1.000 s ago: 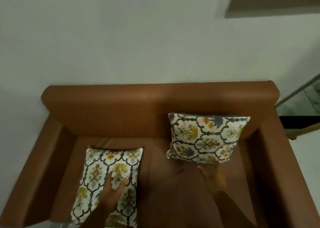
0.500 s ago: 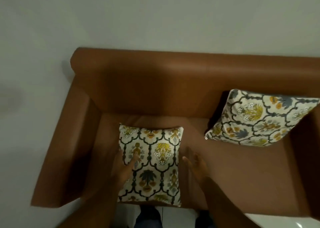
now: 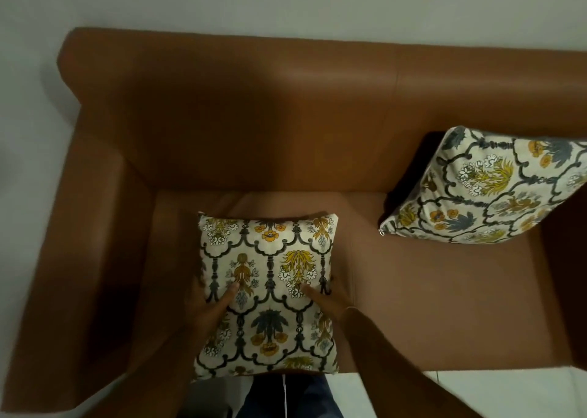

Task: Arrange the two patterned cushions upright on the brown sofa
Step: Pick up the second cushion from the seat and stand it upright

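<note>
A cream cushion with a dark lattice and yellow flower pattern [image 3: 270,268] lies flat on the seat of the brown sofa [image 3: 222,106], left of the middle. My left hand [image 3: 206,303] grips its left edge with the thumb on top. My right hand [image 3: 327,300] grips its right edge the same way. The second patterned cushion [image 3: 489,189] leans upright against the backrest at the right end, with its zip corner at the lower left.
The sofa stands against a pale wall [image 3: 286,1]. Its left armrest [image 3: 73,243] is wide and its seat front borders a white tiled floor [image 3: 495,386]. My dark trouser legs [image 3: 286,398] show below the cushion.
My right hand moved left from the bare seat onto the flat cushion's right edge. Both hands now hold it. The view has shifted closer.
</note>
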A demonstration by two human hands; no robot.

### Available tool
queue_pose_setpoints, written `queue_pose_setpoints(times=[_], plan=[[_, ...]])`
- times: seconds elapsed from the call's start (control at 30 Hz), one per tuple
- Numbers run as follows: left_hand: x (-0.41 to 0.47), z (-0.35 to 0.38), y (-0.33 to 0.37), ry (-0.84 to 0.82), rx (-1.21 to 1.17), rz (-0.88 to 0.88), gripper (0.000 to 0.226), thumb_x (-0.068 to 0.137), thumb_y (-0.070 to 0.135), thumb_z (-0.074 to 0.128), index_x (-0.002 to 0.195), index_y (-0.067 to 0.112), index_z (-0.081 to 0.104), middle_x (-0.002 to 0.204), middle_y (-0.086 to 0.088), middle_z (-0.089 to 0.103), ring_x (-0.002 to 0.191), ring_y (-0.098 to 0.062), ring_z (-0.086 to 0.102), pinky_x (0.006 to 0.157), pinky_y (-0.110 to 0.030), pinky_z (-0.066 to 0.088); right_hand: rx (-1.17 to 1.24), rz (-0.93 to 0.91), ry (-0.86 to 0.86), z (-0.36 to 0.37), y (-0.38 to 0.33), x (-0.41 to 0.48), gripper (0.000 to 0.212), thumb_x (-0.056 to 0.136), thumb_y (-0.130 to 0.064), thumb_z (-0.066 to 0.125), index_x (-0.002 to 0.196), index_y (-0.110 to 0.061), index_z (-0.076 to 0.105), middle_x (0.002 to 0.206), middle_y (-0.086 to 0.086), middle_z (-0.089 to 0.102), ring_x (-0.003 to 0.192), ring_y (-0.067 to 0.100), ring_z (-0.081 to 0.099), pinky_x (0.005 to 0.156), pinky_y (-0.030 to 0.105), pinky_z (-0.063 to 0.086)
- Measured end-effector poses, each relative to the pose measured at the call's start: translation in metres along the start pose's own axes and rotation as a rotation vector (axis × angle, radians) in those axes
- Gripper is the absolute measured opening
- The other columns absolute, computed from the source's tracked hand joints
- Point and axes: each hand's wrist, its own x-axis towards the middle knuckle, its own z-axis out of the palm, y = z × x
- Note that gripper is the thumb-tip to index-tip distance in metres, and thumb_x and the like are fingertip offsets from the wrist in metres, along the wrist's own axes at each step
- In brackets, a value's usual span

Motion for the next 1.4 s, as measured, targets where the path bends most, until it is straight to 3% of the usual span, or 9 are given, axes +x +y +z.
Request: queue_pose_setpoints(times=[0.17,0.3,0.47,0.67,0.73,0.93,1.07,1.27,1.4], plan=[[0.006,0.005,-0.006,-0.042,-0.145,-0.066,0.135,0.063,0.073,0.084,0.172,0.020,0.023,0.177,-0.007,0.029,0.163,-0.031,0.028,0.133,-0.046,0.019,0.071,-0.005,0.021,-0.003,0.008,0.002,0.078,0.079,-0.043,0.091,0.144,-0.024,0.052,0.144,-0.001,0.060,0.120,0.017,0.064,0.102,0.037,0.055],[-0.010,-0.003,0.014,0.041,-0.194,-0.020,0.119,0.067,0.067,0.078,0.165,0.015,0.035,0.170,-0.013,0.042,0.155,-0.027,0.039,0.127,-0.041,0.028,0.114,-0.089,0.057,-0.005,0.003,-0.012,0.062,0.081,-0.026,0.092,0.131,-0.031,0.056,0.136,0.002,0.068,0.126,0.025,0.066,0.107,0.048,0.057],[-0.026,-0.019,0.052,0.100,-0.275,-0.018,0.110,0.060,0.063,0.084,0.148,0.013,0.040,0.142,-0.010,0.059,0.134,-0.037,0.058,0.108,-0.046,0.047,0.085,-0.250,0.140,-0.015,-0.027,-0.030,0.061,0.081,-0.016,0.092,0.120,-0.042,0.054,0.119,-0.024,0.061,0.105,-0.017,0.064,0.084,0.005,0.051],[-0.006,-0.033,0.108,0.124,-0.248,0.184,0.108,0.064,0.057,0.089,0.151,0.016,0.039,0.148,-0.013,0.059,0.135,-0.035,0.058,0.108,-0.051,0.049,0.045,-0.452,0.169,-0.043,-0.088,-0.020,0.054,0.083,-0.014,0.090,0.121,-0.029,0.055,0.112,-0.018,0.071,0.106,0.006,0.070,0.088,0.035,0.060],[0.005,-0.036,0.123,0.129,-0.261,0.237,0.111,0.063,0.062,0.092,0.150,0.017,0.039,0.147,-0.009,0.057,0.132,-0.027,0.056,0.108,-0.050,0.049,0.063,-0.504,0.178,-0.049,-0.107,-0.013,0.062,0.084,-0.009,0.089,0.133,-0.020,0.053,0.127,-0.007,0.072,0.121,0.016,0.070,0.100,0.045,0.060],[0.030,-0.034,0.148,0.119,-0.286,0.301,0.092,0.077,0.027,0.094,0.148,0.024,0.035,0.148,0.003,0.052,0.135,-0.018,0.052,0.114,-0.042,0.044,0.103,-0.553,0.183,-0.055,-0.145,0.008,0.062,0.084,0.002,0.085,0.124,-0.032,0.052,0.127,-0.004,0.073,0.120,0.013,0.072,0.106,0.045,0.059],[0.052,-0.032,0.161,0.092,-0.299,0.317,0.103,0.070,0.043,0.094,0.150,0.023,0.031,0.147,0.007,0.049,0.135,-0.014,0.050,0.111,-0.035,0.041,0.091,-0.547,0.182,-0.054,-0.154,0.019,0.066,0.084,0.004,0.085,0.121,-0.039,0.049,0.123,-0.013,0.069,0.110,-0.004,0.071,0.100,0.032,0.058],[0.075,-0.032,0.162,0.066,-0.242,0.249,0.119,0.063,0.055,0.090,0.156,0.019,0.025,0.155,0.000,0.044,0.142,-0.022,0.045,0.114,-0.037,0.037,-0.007,-0.488,0.160,-0.050,-0.162,0.036,0.066,0.083,0.013,0.080,0.135,-0.005,0.042,0.134,0.019,0.063,0.132,0.040,0.061,0.111,0.056,0.053],[0.083,-0.037,0.158,0.075,-0.212,0.225,0.128,0.052,0.077,0.088,0.152,0.021,0.029,0.153,-0.001,0.050,0.137,-0.021,0.050,0.113,-0.042,0.042,-0.017,-0.463,0.201,-0.048,-0.167,0.042,0.067,0.081,0.009,0.084,0.135,-0.003,0.045,0.139,0.018,0.062,0.131,0.034,0.062,0.112,0.055,0.051]])
